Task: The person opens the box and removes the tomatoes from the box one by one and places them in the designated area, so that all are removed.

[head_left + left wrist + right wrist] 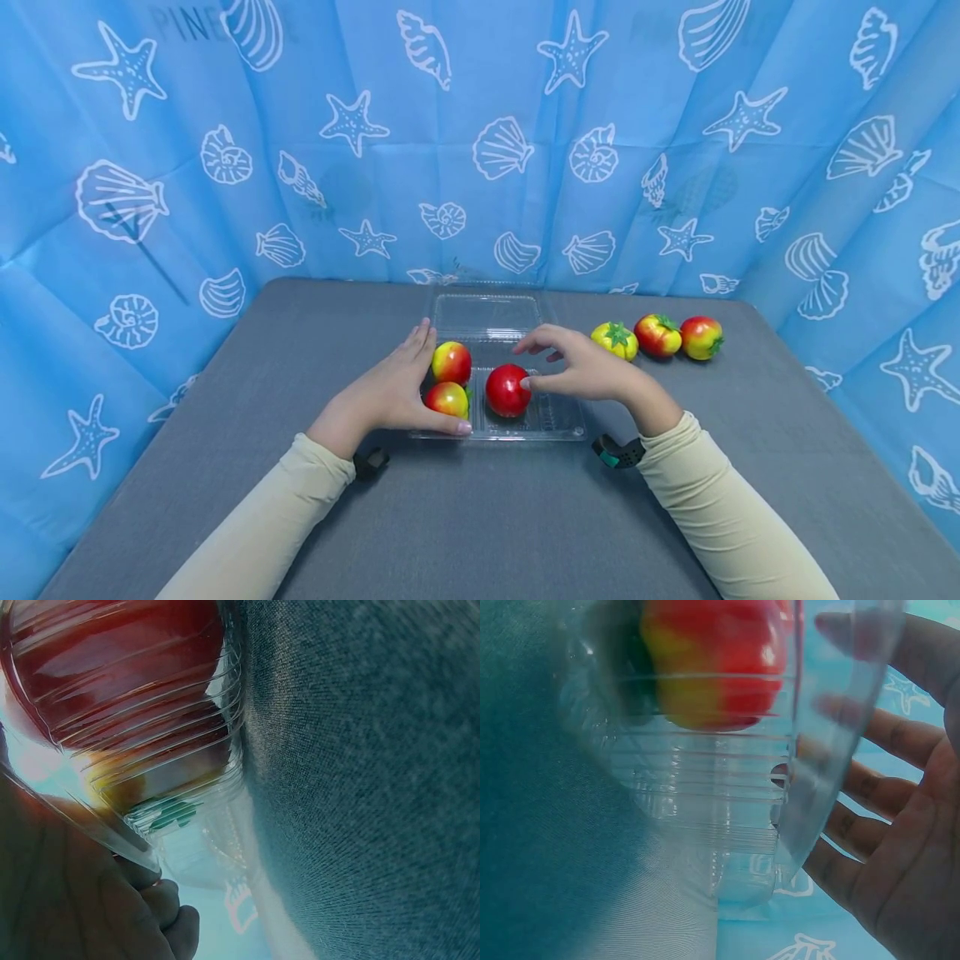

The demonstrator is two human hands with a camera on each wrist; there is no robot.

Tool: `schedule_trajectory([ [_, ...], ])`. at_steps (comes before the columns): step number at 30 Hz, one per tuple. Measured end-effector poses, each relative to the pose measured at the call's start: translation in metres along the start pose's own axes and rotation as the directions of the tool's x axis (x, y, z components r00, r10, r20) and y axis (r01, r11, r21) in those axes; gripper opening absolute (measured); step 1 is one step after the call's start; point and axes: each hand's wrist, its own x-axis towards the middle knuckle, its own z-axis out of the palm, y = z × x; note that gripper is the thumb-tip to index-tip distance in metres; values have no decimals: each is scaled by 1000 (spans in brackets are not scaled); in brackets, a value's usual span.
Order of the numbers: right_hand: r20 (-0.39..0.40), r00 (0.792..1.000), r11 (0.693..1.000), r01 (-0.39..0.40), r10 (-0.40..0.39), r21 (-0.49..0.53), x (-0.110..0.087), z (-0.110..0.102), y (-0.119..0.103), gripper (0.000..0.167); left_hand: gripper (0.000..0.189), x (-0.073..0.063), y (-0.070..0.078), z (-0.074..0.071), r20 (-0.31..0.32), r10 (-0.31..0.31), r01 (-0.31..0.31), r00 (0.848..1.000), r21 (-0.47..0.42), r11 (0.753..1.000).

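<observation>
A clear plastic clamshell box [558, 423] lies on the table with its lid [487, 312] raised at the back. In its left part sit two red-and-yellow tomato-like fruits, one behind [452, 362] and one in front [447, 400]. A redder fruit [507, 390] rests near the box's middle. My left hand [393, 387] steadies the box's left side, fingers extended along it and thumb lying over the front edge. Over the right side hovers my right hand [581, 364], fingers loosely bent and spread, its thumb tip beside the red fruit; whether they touch, I cannot tell.
Right of the box, toward the back, stand a yellow fruit [615, 340] with a green leafy top and two red-yellow ones, a middle [657, 335] and a right one [701, 337]. The grey table [480, 517] ends at a blue shell-patterned curtain [480, 192].
</observation>
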Motion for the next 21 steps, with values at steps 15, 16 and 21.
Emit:
schedule_trajectory([
  [15, 24, 1000, 1000, 13, -13, 7, 0, 1, 0, 44, 147, 0, 1, 0, 0, 1, -1, 1000, -3, 1000],
  [16, 27, 1000, 1000, 12, -13, 10, 0, 1, 0, 44, 148, 0, 1, 0, 0, 1, -1, 1000, -4, 1000],
  [21, 36, 999, 1000, 7, -8, 12, 0, 1, -1, 45, 148, 0, 1, -1, 2, 0, 0, 1000, -2, 1000],
])
